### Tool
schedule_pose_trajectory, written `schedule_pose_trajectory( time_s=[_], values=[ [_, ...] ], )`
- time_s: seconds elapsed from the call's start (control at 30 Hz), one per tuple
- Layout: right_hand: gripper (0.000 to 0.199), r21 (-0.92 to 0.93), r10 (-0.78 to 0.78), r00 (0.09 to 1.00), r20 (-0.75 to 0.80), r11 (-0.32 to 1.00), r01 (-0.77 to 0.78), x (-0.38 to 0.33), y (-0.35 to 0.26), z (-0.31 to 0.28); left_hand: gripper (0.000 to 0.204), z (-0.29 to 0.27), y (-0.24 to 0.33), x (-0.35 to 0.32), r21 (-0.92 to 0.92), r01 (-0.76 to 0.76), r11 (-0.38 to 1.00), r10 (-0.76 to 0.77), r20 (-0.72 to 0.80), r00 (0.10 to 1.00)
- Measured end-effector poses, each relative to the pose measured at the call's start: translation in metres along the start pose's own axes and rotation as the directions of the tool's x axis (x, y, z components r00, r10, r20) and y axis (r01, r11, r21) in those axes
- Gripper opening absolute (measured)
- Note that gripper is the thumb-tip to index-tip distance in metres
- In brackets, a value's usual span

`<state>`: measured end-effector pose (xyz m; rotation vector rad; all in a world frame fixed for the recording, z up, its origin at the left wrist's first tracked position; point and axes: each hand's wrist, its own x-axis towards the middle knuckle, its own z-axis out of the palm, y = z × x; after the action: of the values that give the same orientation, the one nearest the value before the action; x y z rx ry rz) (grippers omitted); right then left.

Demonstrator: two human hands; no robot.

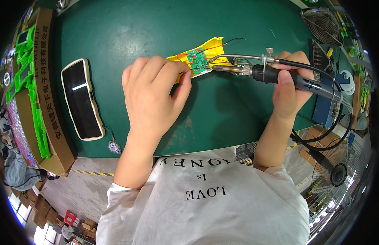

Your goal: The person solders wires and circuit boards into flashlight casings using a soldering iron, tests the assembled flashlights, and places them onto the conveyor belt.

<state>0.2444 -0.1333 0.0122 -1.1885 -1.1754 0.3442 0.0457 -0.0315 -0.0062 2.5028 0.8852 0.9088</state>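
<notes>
A small green circuit board point(196, 58) lies in a yellow plastic housing point(215, 48), with thin red and black wires running off it. Thumb and forefinger of my left hand point(153, 92) are pinched together at the board's left lower edge, on what looks like a thin dark wire. My right hand point(289, 87) grips a soldering iron point(316, 86) by its dark handle. Clamped along the iron is a curved metal solder-feed tube point(238, 56). Tube end and iron tip both meet at the board's right side; whether the tip touches is too small to tell.
On the green tabletop point(128, 28) a phone point(80, 100) lies to the left, beside a cardboard box point(54, 94) with green plastic parts point(40, 130). At the right are a blue device point(326, 108), the iron's black cables point(340, 118) and a fan-like grille point(321, 25).
</notes>
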Motion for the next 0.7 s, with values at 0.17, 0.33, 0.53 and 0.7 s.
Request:
schedule_pose_trajectory(
  time_s=[0.17,0.33,0.53,0.7],
  values=[
    [0.005,-0.02,0.036,0.999,0.015,0.999,-0.035,0.0001,-0.0012,0.002,0.012,-0.0002,-0.0009,0.0002,-0.008,-0.001,1.0,0.001,0.015,1.0],
    [0.005,-0.007,0.09,0.996,0.019,0.996,-0.09,-0.0009,-0.0046,0.0035,0.012,-0.0006,-0.0017,0.0015,-0.031,0.006,1.0,-0.005,0.026,1.0],
    [0.005,-0.003,0.119,0.993,0.009,0.993,-0.119,-0.0016,-0.0049,0.0009,0.01,-0.005,0.0003,0.0066,-0.016,0.015,1.0,-0.013,0.091,0.996],
    [0.005,0.001,0.137,0.991,0.005,0.991,-0.137,-0.0015,-0.0041,0.0025,0.012,-0.0027,-0.0021,0.0056,-0.029,0.003,1.0,-0.001,0.076,0.997]
  ],
)
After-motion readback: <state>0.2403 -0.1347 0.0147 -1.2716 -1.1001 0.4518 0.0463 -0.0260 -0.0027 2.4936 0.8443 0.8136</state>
